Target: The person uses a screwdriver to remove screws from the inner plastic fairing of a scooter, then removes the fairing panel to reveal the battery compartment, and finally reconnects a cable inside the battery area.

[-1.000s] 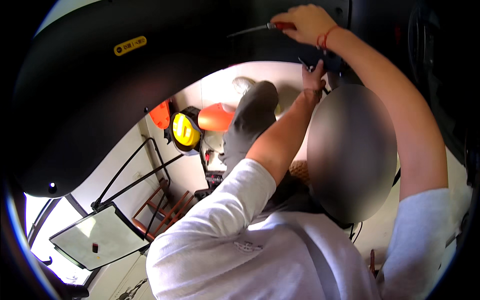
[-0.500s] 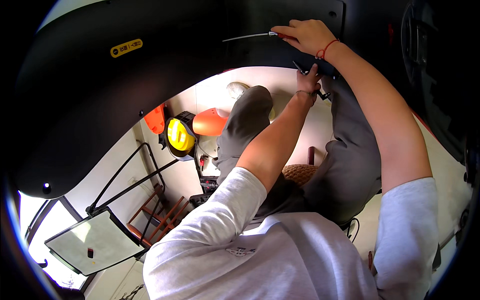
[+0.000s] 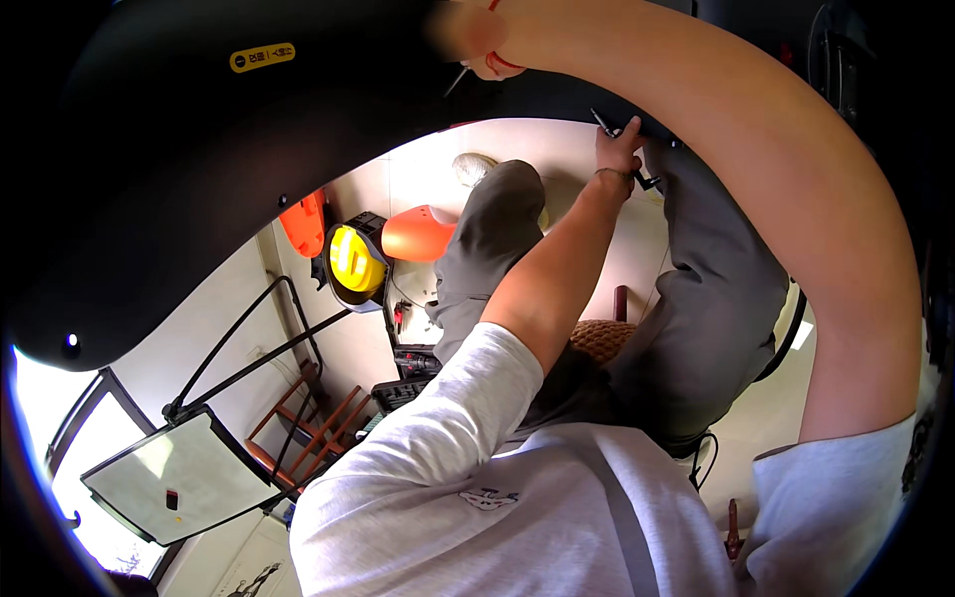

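Note:
My right hand (image 3: 485,45) is raised against a large black panel (image 3: 159,179) at the top, its fingers partly smeared. Below it pokes the thin metal shaft of a screwdriver (image 3: 456,82); its handle is hidden by the hand. Lower and to the right, my left hand (image 3: 619,149) is closed around a slim dark tool (image 3: 604,121) whose tip sticks out near the panel's lower edge. The tool's exact kind is unclear. A yellow label (image 3: 263,58) sits on the panel.
My knees (image 3: 492,214) are bent under the panel. To the left are a yellow hard hat (image 3: 355,261) in a dark container, orange covers (image 3: 418,234), an open black tool case (image 3: 403,390), a wooden rack (image 3: 308,428) and a whiteboard (image 3: 184,478) on a black frame.
My right hand has moved left and up along the panel with the screwdriver, whose shaft now points down. My left hand stays nearly in place with the dark tool.

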`<state>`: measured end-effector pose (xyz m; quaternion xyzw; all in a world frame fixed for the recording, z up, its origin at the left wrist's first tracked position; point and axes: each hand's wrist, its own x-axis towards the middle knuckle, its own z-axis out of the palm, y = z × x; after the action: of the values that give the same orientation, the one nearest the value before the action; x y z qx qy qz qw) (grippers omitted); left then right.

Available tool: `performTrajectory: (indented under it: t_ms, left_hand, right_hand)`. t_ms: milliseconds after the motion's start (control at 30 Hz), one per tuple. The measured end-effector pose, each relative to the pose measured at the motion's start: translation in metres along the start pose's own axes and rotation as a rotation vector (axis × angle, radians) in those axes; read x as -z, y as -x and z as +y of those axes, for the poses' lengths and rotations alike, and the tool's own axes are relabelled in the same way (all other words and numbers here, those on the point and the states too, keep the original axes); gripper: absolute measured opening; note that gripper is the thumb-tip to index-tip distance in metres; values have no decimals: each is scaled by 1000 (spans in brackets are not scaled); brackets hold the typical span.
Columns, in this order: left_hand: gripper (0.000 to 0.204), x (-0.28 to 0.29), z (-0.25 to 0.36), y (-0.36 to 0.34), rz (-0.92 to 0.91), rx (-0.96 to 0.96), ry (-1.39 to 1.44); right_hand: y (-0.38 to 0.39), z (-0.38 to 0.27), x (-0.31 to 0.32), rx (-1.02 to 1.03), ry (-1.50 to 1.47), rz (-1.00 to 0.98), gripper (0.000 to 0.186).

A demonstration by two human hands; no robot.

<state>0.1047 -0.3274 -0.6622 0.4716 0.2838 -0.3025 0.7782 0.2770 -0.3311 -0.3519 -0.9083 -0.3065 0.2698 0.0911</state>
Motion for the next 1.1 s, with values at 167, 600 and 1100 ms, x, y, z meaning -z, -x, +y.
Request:
performTrajectory:
  t_ms: [167,600,1100]
  left_hand:
    - [42,-13,-3,2,-23,41,60]
    - [54,22,36,23,208,-49,164]
    - [42,81,90,2,316,-151,34]
  right_hand:
    - [-8,-1,-4,17,31,19,19]
    - [-41,-16,-8,51,14,65,19]
    - [23,18,-41,32,221,176,19]
